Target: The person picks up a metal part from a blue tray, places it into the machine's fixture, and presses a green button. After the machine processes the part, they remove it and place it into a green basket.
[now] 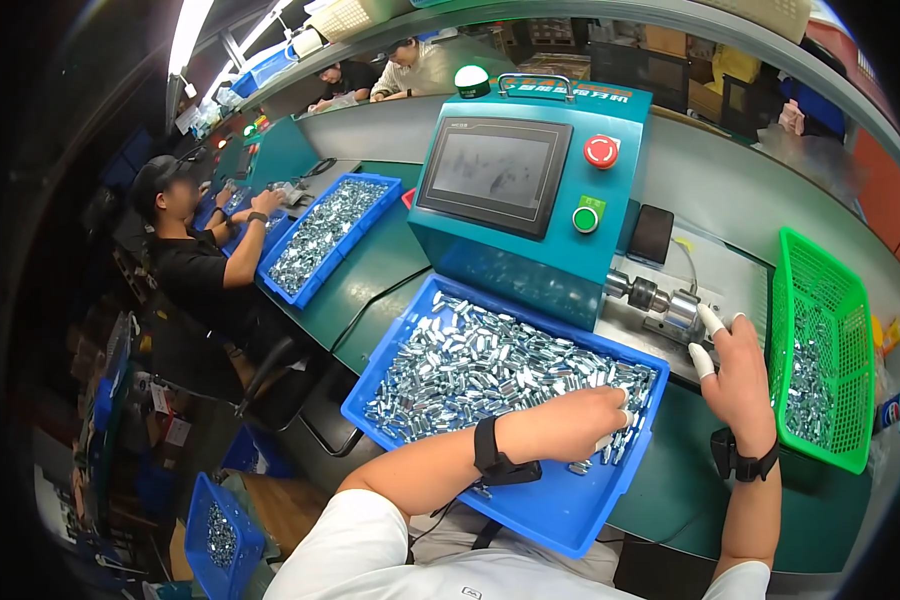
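Observation:
A blue tray [560, 520] full of small silvery metal pins [470, 365] lies in front of me. My left hand [592, 418] is over the pins at the tray's right side, its fingers curled together. White finger cots cover some fingertips; whatever they pinch is hidden. To the right, my right hand [738, 378] reaches to the metal clamping fixture [682, 315] of a teal machine [530, 262]. Its capped thumb and index finger are stretched out and apart beside the fixture, and I see no part between them. Dark bands circle both wrists.
The machine carries a screen [495, 170], a red stop button [601, 152] and a green button [586, 218]. A green basket [855, 345] with metal pins stands at the right. Another blue tray [305, 292] of pins sits at the left, near a co-worker [195, 255].

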Available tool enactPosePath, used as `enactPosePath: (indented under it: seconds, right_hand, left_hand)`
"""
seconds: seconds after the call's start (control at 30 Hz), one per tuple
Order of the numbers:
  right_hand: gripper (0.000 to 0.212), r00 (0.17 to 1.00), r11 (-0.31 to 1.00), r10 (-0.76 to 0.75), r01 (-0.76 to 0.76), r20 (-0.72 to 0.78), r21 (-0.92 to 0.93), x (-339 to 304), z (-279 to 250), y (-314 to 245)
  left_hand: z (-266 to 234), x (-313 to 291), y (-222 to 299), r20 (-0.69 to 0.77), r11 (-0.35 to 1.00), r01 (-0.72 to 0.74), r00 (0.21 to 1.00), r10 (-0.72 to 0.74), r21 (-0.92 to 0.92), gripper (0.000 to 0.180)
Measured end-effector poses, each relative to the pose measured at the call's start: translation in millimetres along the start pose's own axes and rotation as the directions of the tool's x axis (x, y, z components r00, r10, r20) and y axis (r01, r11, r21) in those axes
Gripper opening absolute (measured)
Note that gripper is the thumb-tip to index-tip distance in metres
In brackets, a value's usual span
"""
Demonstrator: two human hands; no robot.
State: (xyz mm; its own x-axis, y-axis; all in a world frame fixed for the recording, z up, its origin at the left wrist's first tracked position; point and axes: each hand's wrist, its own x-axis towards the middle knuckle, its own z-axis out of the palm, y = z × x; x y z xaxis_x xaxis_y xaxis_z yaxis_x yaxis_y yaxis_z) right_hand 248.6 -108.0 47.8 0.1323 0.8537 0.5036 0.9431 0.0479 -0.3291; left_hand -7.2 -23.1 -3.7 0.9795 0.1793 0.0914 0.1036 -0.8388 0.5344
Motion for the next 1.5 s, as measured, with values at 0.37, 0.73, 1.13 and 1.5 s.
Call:
enactPosePath:
  seconds: [0.37,0.73,1.13,1.5]
  right_hand:
    - [0.035,0.994,0.997,0.077,-0.075,0.077,-0.029,4.0,-1.1,3.6]
    - [0.038,0.804,0.805,0.583,-0.591,-0.114,-0.055,-34.4,-134.0,113.1]
    - [0.034,0.936,0.926,0.339,-0.349,0.090,0.146,-13.7,-113.3,21.9]
    - [0.031,0.954,0.911,0.292,-0.298,0.063,0.286,-22.5,-129.7,24.8]
  left_hand:
    - [-4.3,2.8,1.4,0.056,1.000,0.012,0.998,-0.011,-0.003,0.041]
    - [-8.9,7.3,6.5,0.063,0.999,0.003,0.998,-0.001,-0.034,0.044]
    - [-9.6,9.0,19.5,0.109,0.996,0.066,0.991,-0.072,0.058,0.044]
    - [-17.6,-25.3,0.9,0.244,0.854,-0.449,0.887,0.392,0.262,0.058]
